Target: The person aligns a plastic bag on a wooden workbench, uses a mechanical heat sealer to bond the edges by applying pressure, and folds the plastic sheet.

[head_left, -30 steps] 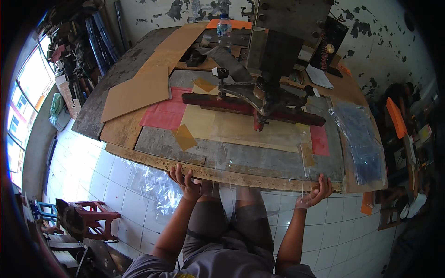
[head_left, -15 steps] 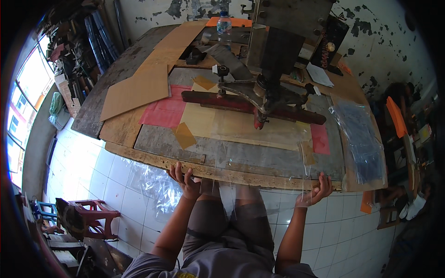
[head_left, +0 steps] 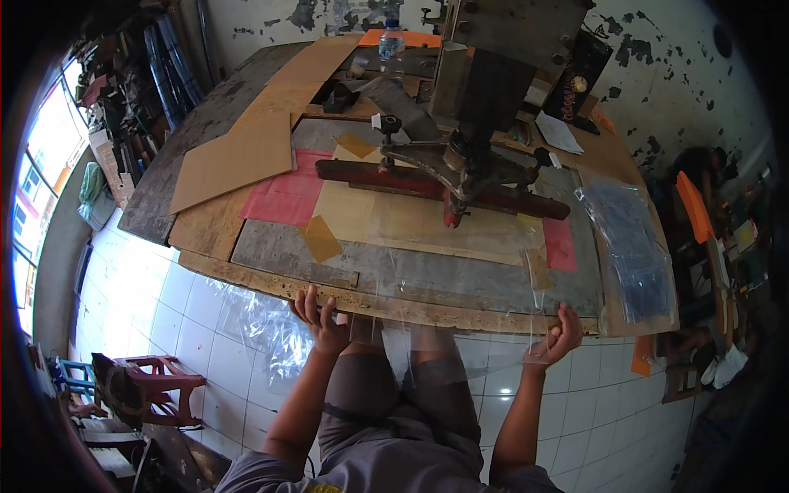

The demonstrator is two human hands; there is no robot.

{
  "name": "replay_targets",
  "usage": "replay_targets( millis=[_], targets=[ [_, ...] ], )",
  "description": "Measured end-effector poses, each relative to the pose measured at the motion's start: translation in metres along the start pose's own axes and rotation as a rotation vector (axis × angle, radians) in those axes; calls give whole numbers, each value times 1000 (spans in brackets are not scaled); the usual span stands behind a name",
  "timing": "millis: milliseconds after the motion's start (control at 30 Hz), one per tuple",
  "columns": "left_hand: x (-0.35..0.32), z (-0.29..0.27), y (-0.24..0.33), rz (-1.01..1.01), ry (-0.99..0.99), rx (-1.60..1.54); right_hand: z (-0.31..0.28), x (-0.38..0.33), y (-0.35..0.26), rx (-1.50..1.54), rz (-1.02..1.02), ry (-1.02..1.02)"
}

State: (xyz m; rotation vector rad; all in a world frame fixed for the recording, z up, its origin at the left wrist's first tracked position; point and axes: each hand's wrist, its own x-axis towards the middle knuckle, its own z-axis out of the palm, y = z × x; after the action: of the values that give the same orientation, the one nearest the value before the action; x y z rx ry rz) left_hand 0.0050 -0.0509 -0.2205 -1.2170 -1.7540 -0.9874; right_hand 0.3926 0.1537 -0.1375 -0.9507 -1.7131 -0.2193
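A clear plastic sheet [head_left: 415, 287] lies over the front of the worktable and hangs past its edge between my hands, above my thighs. My left hand [head_left: 323, 327] is at the worn wooden front edge [head_left: 271, 287], fingers up and apart against it. Farther right, my right hand [head_left: 560, 338] touches the same edge beside the sheet's right side, its fingers raised and slightly bent. The sheet's exact borders are hard to see. Beyond it, a long red-and-dark press bar [head_left: 370, 172] hangs over a pale yellow sheet [head_left: 411, 223] flanked by pink pieces [head_left: 279, 193].
Brown cardboard [head_left: 238, 160] covers the table's left side, and transparent plastic sleeves [head_left: 633, 255] lie at its right. A water bottle [head_left: 391, 45] stands at the back. Crumpled clear plastic [head_left: 279, 337] hangs low at left, near a red stool [head_left: 164, 386]. Another person sits far right.
The whole view has shifted slightly, moving the table a little left in the picture. Both hands stay at the front edge, and the clear sheet still hangs between them.
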Motion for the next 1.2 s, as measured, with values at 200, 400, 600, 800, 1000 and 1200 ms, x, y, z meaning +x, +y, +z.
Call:
replay_targets(
  millis=[200,400,600,800,1000,1200],
  targets=[
    [75,-62,0,-35,-141,-119,-39,56,25,259,71,-182],
    [214,-59,7,73,-576,-469,-1,170,-22,383,-164,-683],
    [272,22,20,391,-821,-589,84,206,-27,465,-354,-995],
    [262,52,10,411,-873,-567,100,194,-19,459,-346,-1026],
    [263,55,9,338,-882,-622,103,191,-15,487,-289,-1027],
    [264,55,10,295,-912,-616,101,194,-17,474,-269,-1008]
  ],
)
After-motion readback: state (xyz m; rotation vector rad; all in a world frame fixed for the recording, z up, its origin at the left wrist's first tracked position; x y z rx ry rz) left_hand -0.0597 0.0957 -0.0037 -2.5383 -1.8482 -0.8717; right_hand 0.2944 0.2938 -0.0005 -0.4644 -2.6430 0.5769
